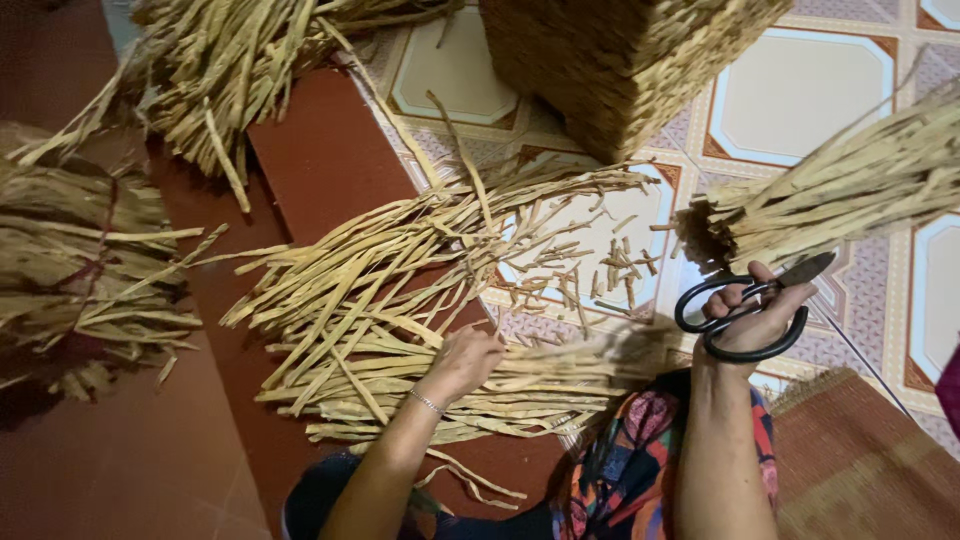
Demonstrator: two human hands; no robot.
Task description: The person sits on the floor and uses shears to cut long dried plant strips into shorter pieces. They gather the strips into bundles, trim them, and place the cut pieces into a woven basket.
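My right hand grips black-handled scissors with the blades pointing up right, under the cut end of a bundle of dried straw strips that reaches in from the right. My left hand, with a thin bracelet on the wrist, presses down on a loose pile of long dried strips spread over the floor. Short cut-off pieces lie scattered on the tiles between the pile and the scissors.
A woven straw basket stands at the top middle on patterned floor tiles. More bundles of dried strips lie at the top left and far left on a dark red floor. A brown mat lies at the lower right.
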